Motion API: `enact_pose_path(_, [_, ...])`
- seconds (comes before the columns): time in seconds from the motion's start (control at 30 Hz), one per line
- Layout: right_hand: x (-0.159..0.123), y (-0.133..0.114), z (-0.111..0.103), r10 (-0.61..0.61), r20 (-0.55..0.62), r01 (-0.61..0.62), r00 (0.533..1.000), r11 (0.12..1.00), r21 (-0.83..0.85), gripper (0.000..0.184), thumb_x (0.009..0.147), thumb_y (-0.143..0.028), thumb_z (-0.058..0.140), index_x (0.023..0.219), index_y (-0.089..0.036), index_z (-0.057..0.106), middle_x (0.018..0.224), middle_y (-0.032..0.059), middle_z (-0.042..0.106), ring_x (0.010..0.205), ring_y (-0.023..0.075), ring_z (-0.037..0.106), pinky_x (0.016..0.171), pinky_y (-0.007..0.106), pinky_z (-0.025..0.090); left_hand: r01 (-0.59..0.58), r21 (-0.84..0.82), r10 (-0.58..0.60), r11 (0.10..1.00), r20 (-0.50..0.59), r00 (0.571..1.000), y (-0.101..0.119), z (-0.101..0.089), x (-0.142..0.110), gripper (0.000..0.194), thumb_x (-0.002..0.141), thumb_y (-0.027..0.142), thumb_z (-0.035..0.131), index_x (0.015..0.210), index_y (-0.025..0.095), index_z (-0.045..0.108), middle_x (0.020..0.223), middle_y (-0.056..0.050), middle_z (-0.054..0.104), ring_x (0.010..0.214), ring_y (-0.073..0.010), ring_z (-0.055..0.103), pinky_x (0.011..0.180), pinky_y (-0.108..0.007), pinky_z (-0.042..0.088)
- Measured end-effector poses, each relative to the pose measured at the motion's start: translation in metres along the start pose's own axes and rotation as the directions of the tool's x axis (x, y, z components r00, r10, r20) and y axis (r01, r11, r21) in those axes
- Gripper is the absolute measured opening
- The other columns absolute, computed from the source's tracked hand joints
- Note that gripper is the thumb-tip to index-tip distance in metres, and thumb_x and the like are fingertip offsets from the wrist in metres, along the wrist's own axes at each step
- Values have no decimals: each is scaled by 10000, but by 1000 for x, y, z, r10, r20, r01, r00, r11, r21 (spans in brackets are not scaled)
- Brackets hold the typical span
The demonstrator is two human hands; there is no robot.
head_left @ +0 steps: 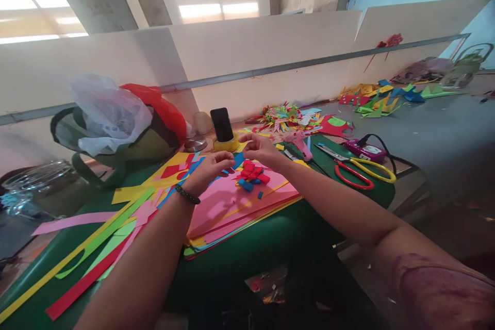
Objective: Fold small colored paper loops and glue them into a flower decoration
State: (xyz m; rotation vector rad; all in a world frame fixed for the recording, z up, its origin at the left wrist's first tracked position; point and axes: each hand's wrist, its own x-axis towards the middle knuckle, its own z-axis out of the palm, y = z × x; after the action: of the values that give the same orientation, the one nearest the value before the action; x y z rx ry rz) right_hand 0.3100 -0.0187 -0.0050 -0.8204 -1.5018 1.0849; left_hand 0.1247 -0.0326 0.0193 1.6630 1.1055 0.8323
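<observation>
My left hand (213, 169), a dark beaded bracelet at its wrist, is closed with thumb and fingers pinched. Facing it, my right hand (263, 150) is also closed, fingertips bent inward. A small blue paper strip (238, 159) lies between the two sets of fingertips, both seeming to grip it; the exact contact is partly hidden. Just below are looped red paper strips (253, 171) with blue paper pieces (246, 184) beside them. These rest on a stack of pink paper sheets (216, 206), with yellow and blue sheets showing beneath. A small blue scrap (260, 195) lies on the top sheet.
Coloured paper strips (112, 237) spread at the left. Scissors (353, 167) with red and yellow handles, a pink glue gun (301, 144) and a purple box with a cable (365, 150) are at right. A phone (221, 124) leans on yellow tape (226, 143); behind stands a bag (127, 134).
</observation>
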Motion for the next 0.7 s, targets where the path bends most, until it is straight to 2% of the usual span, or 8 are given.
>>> enact_pose_path(0.1, [2,-2,-7,30,51,-27,998,998,-62,322,582,-118,565,899,-173,566,536,-81,515,493,87,449,502,216,337,5,62,4,998,-136,991,-8,-14,7,301,577,432,690,727,178,630,732,-13,644,653,-145,590,597,-255,442])
enact_pose_path(0.2, [0,-2,-11,77,148,-54,986,987,-153,316,589,-90,537,892,-168,576,533,-72,530,498,92,463,503,213,345,32,255,45,966,-290,956,-21,-35,16,239,575,391,656,656,168,626,596,-3,599,560,-136,529,540,-253,398])
enact_pose_path(0.3, [-5,-3,-9,186,290,-74,939,930,-359,318,615,-89,557,920,-164,608,578,-49,580,532,114,524,516,219,376,90,467,61,880,-298,952,-33,-50,22,208,609,346,599,676,160,663,552,-3,599,553,-156,525,521,-259,372])
enact_pose_path(0.37, [-8,-4,-8,212,313,0,926,827,-562,258,642,-114,603,892,-163,646,652,-15,633,601,132,571,544,223,386,123,615,62,779,-271,961,-37,-54,24,213,629,321,571,703,164,694,601,-19,650,613,-183,571,547,-265,391])
enact_pose_path(0.43, [-8,-3,-7,158,258,84,953,681,-728,170,677,-146,632,839,-167,677,738,15,675,676,144,593,574,226,379,142,733,55,665,-238,970,-38,-53,25,227,643,311,563,737,179,722,694,-34,705,707,-212,619,597,-271,422])
enact_pose_path(0.5, [-7,-2,-8,66,180,108,981,590,-800,109,727,-158,614,804,-168,690,778,29,688,708,147,596,596,231,375,138,794,36,592,-197,980,-38,-51,25,241,662,315,562,772,192,738,774,-41,736,779,-227,645,638,-271,443])
enact_pose_path(0.6, [-2,2,-12,-84,65,103,994,626,-773,134,779,-145,555,810,-159,685,756,32,670,693,139,585,628,235,393,89,817,15,570,-118,993,-41,-49,25,258,707,329,541,792,194,744,815,-36,749,803,-217,654,645,-260,453])
enact_pose_path(0.7, [2,6,-16,-229,-42,132,973,691,-711,187,792,-156,542,931,-147,666,711,17,630,654,137,558,653,248,411,74,812,-4,579,-87,996,-48,-48,27,271,738,329,524,801,185,745,820,-32,749,800,-207,654,655,-258,459])
